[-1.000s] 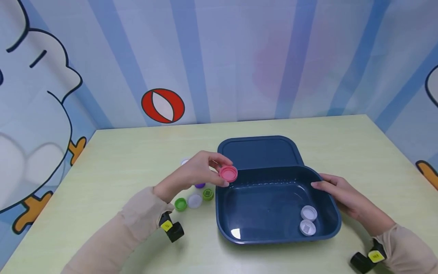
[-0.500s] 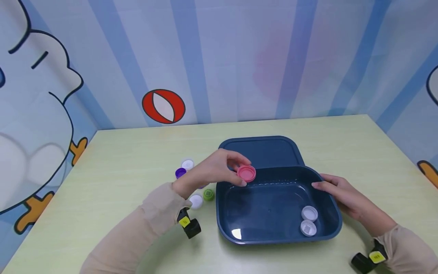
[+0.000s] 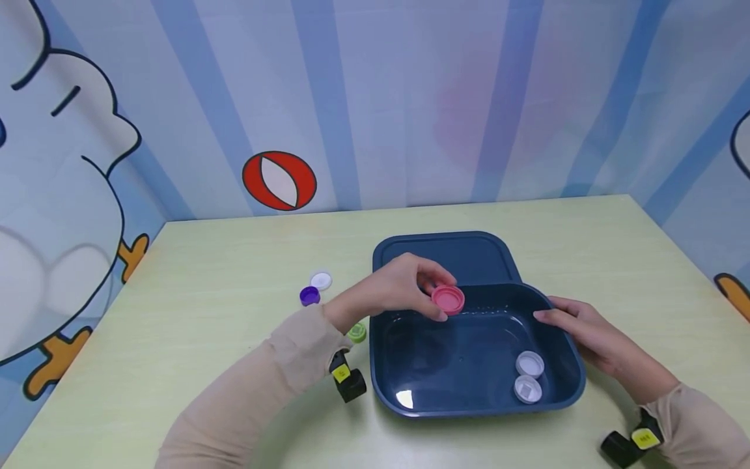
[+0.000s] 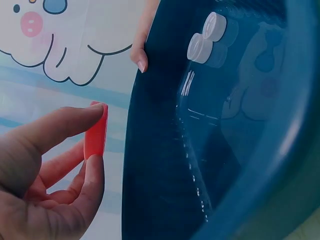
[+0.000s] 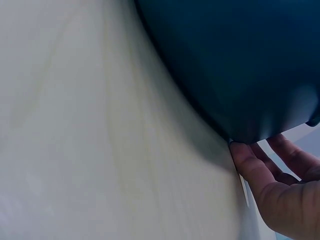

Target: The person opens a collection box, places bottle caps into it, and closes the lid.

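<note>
My left hand [image 3: 404,286] pinches a pinkish-red bottle cap [image 3: 448,300] between thumb and fingertips, over the far left part of a dark blue plastic box [image 3: 457,384]. In the left wrist view the red cap [image 4: 96,131] is seen edge-on, apart from the box wall. On the box's right side, my right hand [image 3: 592,339] grips the rim, thumb on top and the other fingers outside. Two white bottle caps, a rear one [image 3: 530,364] and a front one [image 3: 528,389], lie side by side on the box floor at the right.
Behind the box lies a dark blue lid [image 3: 445,251], overlapped by its rim. Left of the box, a white cap [image 3: 321,281], a purple cap [image 3: 309,296] and a green cap [image 3: 357,333] lie on the pale table [image 3: 234,273], the green one partly behind my left wrist.
My left hand has carried the red cap rightward from the box's left rim to over its interior. The right hand has stayed at the right rim.
</note>
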Tool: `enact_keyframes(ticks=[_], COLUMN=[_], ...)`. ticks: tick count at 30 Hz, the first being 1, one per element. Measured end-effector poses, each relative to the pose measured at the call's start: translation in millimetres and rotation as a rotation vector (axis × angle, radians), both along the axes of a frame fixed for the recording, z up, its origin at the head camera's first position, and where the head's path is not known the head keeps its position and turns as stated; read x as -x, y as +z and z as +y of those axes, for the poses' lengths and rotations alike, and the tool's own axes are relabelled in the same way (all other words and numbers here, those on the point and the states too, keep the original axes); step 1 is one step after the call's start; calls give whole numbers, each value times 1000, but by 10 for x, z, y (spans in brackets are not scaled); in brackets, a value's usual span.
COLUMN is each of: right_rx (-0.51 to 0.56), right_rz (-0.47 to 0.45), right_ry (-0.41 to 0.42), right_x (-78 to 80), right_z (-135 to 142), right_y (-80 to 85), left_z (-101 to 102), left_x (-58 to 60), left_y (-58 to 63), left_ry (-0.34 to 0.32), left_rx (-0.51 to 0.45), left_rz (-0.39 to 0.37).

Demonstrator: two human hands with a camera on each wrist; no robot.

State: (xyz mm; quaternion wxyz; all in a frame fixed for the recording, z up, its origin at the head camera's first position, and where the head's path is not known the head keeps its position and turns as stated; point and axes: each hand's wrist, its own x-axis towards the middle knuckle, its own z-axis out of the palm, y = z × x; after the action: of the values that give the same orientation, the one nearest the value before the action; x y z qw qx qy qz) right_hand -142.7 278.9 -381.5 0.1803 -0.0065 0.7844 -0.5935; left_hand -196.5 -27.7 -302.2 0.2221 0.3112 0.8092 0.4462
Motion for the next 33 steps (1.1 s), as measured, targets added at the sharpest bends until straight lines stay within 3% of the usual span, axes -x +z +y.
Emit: enact_keyframes(ticks=[20, 33], right_rx=[5, 5], right_rz=[4, -27], right_ry=[10, -3], right_x=[-6, -14], right_z=[4, 46], right_y=[23, 5], left_z=[320, 584], left_x=[-2, 14], left_y=[-33, -90], left_ry=[-50, -154], left_rx=[26, -4], left_rz=[1, -4])
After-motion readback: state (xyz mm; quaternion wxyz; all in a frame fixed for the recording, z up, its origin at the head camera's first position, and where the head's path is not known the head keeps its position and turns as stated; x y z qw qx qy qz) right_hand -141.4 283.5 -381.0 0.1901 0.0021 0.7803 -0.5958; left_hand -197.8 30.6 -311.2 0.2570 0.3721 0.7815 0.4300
